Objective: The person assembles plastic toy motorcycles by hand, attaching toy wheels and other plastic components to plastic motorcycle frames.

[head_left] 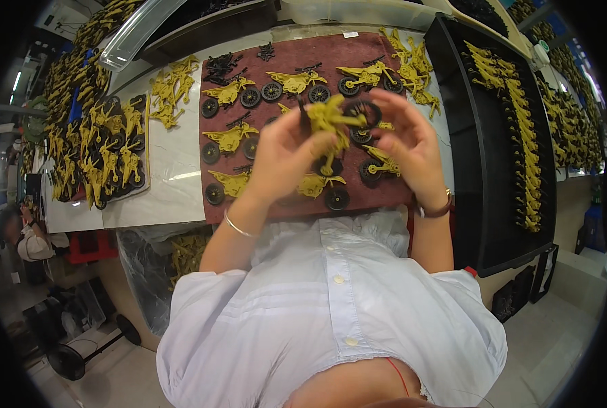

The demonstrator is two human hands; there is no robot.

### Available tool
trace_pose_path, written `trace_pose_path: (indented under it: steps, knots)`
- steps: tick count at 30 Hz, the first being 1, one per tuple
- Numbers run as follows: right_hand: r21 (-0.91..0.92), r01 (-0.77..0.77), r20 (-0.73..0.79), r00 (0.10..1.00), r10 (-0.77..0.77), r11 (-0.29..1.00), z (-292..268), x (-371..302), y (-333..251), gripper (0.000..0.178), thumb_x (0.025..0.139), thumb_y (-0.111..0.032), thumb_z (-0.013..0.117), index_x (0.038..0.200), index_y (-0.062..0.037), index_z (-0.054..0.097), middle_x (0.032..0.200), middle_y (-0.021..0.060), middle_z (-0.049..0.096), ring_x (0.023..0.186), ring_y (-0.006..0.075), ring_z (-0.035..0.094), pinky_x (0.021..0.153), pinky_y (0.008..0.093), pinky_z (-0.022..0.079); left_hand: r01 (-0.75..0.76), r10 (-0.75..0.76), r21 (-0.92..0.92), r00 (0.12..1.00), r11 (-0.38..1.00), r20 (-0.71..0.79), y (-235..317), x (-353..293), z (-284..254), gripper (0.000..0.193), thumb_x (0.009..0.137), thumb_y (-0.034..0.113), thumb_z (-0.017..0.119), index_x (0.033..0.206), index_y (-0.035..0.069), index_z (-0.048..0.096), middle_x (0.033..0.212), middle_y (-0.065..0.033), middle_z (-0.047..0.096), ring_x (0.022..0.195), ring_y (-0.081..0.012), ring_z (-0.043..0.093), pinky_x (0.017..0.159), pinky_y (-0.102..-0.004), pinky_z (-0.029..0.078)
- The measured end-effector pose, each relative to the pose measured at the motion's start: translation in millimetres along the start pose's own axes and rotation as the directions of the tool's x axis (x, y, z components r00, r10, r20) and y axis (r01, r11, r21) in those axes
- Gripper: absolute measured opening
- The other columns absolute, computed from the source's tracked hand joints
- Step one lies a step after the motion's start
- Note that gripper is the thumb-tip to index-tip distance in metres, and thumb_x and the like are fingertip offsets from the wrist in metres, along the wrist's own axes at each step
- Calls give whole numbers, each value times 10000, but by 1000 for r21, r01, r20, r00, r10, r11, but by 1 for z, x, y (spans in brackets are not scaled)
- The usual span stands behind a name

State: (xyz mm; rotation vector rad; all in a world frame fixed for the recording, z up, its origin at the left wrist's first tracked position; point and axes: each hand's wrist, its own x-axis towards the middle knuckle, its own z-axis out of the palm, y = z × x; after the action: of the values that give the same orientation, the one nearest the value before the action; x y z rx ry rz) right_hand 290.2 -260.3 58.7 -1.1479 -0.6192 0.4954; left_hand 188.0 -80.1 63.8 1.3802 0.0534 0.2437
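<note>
My left hand (282,158) grips a yellow toy motorcycle (331,117), held up above a dark red mat (297,51). At its right end a black wheel (363,113) shows, slightly blurred. My right hand (416,141) is beside that wheel, fingers curved and apart, with nothing plainly held between them. Beneath my hands, several yellow toy motorcycles with black wheels lie in rows, such as one (297,82) at the back and another (230,139) at the left. My hands hide part of the middle rows.
Small black parts (223,66) lie at the mat's back left. Loose yellow pieces are piled left (174,88) and right (412,68) of it. At far left a tray holds stacked toy motorcycles (106,153). A black bin (470,170) with a yellow row stands right.
</note>
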Motion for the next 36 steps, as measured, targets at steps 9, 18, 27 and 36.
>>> trace_pose_path:
  steps: [9,18,27,36]
  knots:
    - [-979,-153,-195,898,-394,136,-112,41,59,437,893,-235,588,1262,-12,516,1195,227,549,1091,405,522,901,466,455,-122,133,881,989,457,68,-27,184,-48,610,674,283,814,1137,-34,575,985,-165,682,891,-227,678,762,-310,539]
    - [-948,-317,-284,879,-382,-25,-107,61,59,296,910,-325,552,1007,-52,612,1016,144,610,943,346,571,765,452,500,-187,89,897,982,401,165,-95,255,-52,537,761,402,727,1192,102,616,1094,-100,680,1025,-241,636,904,-405,443]
    - [-881,-474,-441,832,-337,-18,-110,72,50,308,941,-292,495,938,-11,623,951,199,622,884,382,625,736,465,513,-214,-167,938,971,-271,173,-21,139,-92,262,806,340,653,994,166,709,1124,-69,627,1093,-269,540,962,-465,317]
    - [-866,-500,-481,828,-287,8,-120,73,50,297,884,-280,579,999,-11,629,1007,218,626,897,402,635,774,473,514,-339,72,940,938,-21,340,-27,107,-123,194,820,255,678,974,138,664,1157,-58,598,1092,-250,525,974,-428,290]
